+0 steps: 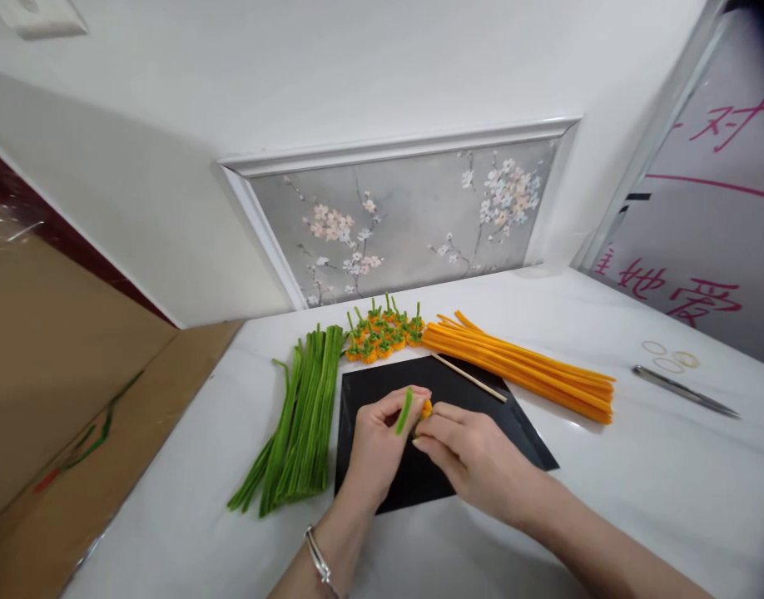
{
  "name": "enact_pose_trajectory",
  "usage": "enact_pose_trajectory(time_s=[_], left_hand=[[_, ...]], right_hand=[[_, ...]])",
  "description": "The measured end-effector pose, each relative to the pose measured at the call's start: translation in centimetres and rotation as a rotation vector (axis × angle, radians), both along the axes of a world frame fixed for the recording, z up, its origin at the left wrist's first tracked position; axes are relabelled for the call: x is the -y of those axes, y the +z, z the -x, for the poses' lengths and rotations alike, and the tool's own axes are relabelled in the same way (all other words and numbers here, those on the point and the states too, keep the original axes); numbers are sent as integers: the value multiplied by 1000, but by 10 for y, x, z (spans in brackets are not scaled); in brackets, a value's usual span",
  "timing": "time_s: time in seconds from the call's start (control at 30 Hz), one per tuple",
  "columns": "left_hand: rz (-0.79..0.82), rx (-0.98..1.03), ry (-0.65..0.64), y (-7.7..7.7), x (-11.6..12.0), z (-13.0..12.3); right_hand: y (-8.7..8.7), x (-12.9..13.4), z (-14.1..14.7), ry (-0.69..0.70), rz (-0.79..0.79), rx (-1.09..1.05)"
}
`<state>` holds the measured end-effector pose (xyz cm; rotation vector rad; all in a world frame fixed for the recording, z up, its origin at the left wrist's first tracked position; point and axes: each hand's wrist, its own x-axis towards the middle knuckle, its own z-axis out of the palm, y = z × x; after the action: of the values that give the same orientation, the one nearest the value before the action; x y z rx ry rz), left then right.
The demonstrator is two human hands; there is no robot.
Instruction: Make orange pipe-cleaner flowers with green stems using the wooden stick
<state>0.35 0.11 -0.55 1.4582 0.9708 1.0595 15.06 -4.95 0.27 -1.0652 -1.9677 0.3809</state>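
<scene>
Above a black mat [388,491], my left hand [382,441] is closed round a small orange piece [426,408] with a short green stem [404,411] sticking up by the thumb. My right hand [463,441] pinches at the same orange piece from the right; its fingertips partly hide it. Left of the mat lies a bundle of green fuzzy stems [307,424]. Behind the mat stand several small orange pieces with green tops [382,333]. A bundle of orange fuzzy stems [525,366] lies at the right, and a thin wooden stick [469,378] rests on the mat.
Tweezers [686,391] and several rubber bands [669,358] lie on the white table [644,482] at the right. Cardboard [126,441] borders the table's left side. A wall with a framed floral panel [407,225] rises behind.
</scene>
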Motion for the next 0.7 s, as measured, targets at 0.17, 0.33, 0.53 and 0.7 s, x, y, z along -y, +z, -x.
enact_pose_trajectory(time_s=[0.17, 0.33, 0.53, 0.7], left_hand=[[157, 7, -114, 4, -1, 2], [96, -109, -310, 9, 4, -2], [159, 89, -381, 10, 7, -4], [81, 24, -319, 11, 8, -4]], right_hand=[[9, -7, -30, -102, 202, -267], [1, -12, -26, -44, 221, -209], [-5, -13, -20, -130, 191, -304], [-7, -13, -18, -173, 180, -367]])
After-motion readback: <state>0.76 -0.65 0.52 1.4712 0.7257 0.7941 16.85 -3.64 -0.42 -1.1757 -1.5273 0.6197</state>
